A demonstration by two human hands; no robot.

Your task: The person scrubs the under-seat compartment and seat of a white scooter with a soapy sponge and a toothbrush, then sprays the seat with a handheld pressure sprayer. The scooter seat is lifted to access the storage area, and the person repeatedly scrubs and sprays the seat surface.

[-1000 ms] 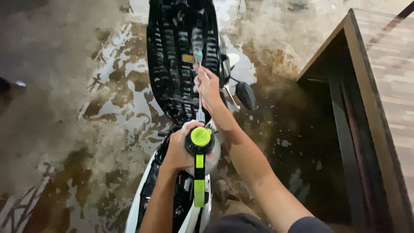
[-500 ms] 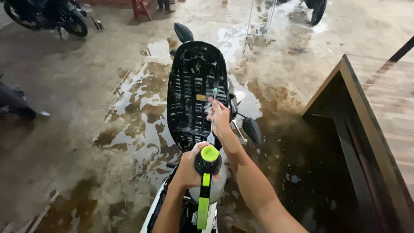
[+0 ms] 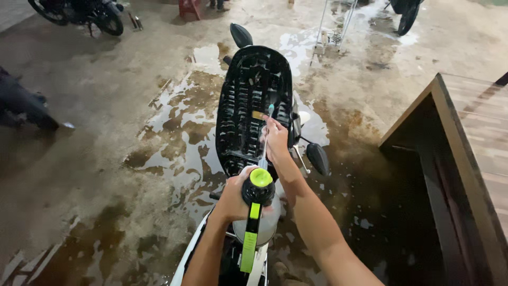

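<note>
While the left hand (image 3: 233, 198) grips the pump sprayer bottle (image 3: 257, 212) and right fingers (image 3: 275, 139) pinch its spray wand (image 3: 266, 135) against the raised scooter seat underside (image 3: 254, 100), the wet bottle could slip onto the puddled concrete floor (image 3: 159, 137).

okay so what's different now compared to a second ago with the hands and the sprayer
The view tilted up: the raised scooter seat sits lower in the picture, and parked motorbikes and a metal rack came into sight. Unchanged: the left hand grips the pump sprayer, and the right hand holds the nozzle wand at the seat's underside.
</note>
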